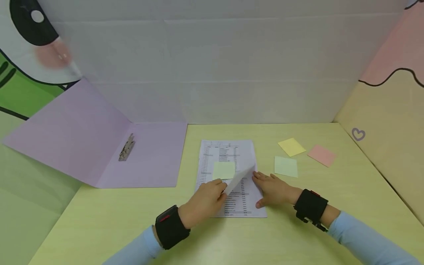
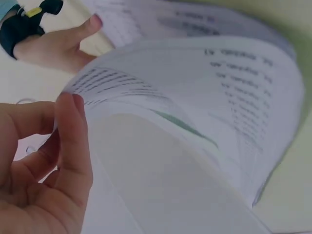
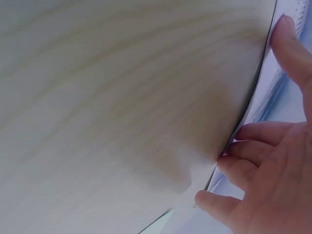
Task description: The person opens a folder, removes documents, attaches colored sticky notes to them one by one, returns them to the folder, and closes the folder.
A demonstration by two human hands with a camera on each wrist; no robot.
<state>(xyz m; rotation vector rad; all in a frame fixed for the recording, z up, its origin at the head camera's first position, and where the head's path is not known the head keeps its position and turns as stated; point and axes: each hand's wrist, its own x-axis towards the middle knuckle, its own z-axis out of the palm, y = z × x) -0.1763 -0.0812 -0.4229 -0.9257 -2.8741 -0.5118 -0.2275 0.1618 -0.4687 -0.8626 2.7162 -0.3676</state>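
Two light-blue sleeves point(image 1: 135, 246) are seen nearest the head camera, each ended by one black wristband point(image 1: 171, 227). One flap of the top sheet point(image 1: 237, 180) is pinched between the thumb and curled fingers of the left hand point(image 1: 206, 200) and is held raised, bent into a curve. Nothing is gripped by the right hand point(image 1: 276, 189); its fingers are spread apart, and the right edge of the stack of papers point(image 1: 243, 200) is touched by them. How many sheets are stacked cannot be told. The stack is laid midway between the surface's left and right edges. Four notes are counted: one pale note point(image 1: 223, 170) is set on the papers, and three, one yellow point(image 1: 292, 147), one pink point(image 1: 321, 155) and one pale green point(image 1: 286, 166), are spread toward the back right corner of the table point(image 1: 251, 243). One lilac folder point(image 1: 155, 158), fitted with one metal clip point(image 1: 127, 148), is placed open at the back left corner, its left cover raised.
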